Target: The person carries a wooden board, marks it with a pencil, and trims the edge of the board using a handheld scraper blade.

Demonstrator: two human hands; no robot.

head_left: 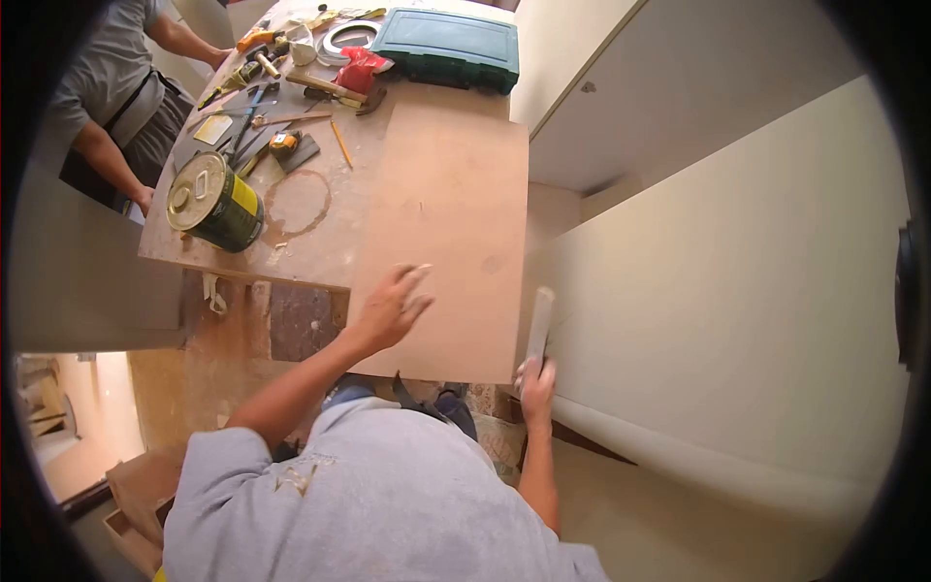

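Note:
A pale wooden board (451, 223) lies on the worktable, its near end jutting past the table edge toward my body. Above the board's near left part is my left hand (390, 308), its fingers apart and nothing in it; whether it touches the wood I cannot tell. Off the board's right edge, my right hand (535, 381) is wrapped round the lower end of a long flat light-coloured tool (541, 325). This tool points away from me and is blurred, so its exact kind is unclear.
On the worktable (325, 257) stand a paint can (218, 204), a tape measure (285, 144), a pencil (341, 144), a hammer (335, 92) and a green case (446, 48). Another person (116, 107) stands at left. A large white panel (737, 281) rises at right.

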